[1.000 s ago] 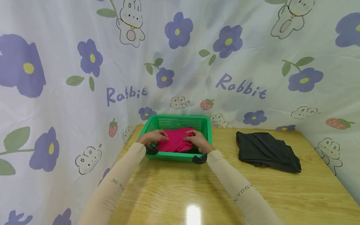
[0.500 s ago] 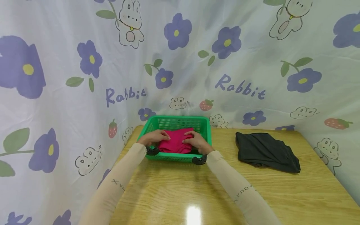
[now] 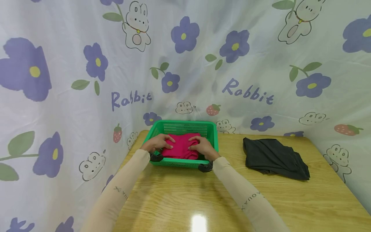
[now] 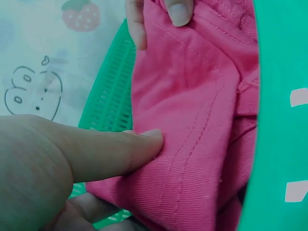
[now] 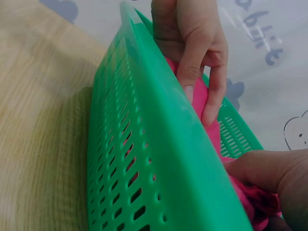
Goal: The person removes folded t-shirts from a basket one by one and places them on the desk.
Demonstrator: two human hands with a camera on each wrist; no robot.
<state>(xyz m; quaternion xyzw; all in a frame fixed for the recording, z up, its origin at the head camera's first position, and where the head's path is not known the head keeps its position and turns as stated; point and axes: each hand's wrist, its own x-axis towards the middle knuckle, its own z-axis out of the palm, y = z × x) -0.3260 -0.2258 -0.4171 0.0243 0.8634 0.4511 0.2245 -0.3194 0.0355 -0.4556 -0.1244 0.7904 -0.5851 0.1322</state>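
Note:
A folded pink garment [image 3: 182,145] with double rows of stitching lies inside a green plastic basket [image 3: 179,162]. My left hand [image 3: 156,142] reaches over the basket's left side and pinches the garment's left part. In the left wrist view, the thumb [image 4: 118,150] presses on the cloth while other fingers go beneath its edge. On the opposite side, my right hand [image 3: 204,148] holds the garment's right edge. The right wrist view shows a digit [image 5: 255,168] of that hand against the pink cloth, its other fingers mostly hidden below.
A folded dark garment [image 3: 275,158] lies on the wooden table [image 3: 171,199], right of the basket. Behind the table hangs a white curtain [image 3: 203,74] printed with flowers and rabbits. The basket's perforated wall [image 5: 120,144] rises between the right wrist camera and the cloth.
Both hands stay at the pink garment in the basket. The left thumb and index finger have spread wider apart, and the cloth lies slightly wider between the hands. The dark garment has not moved.

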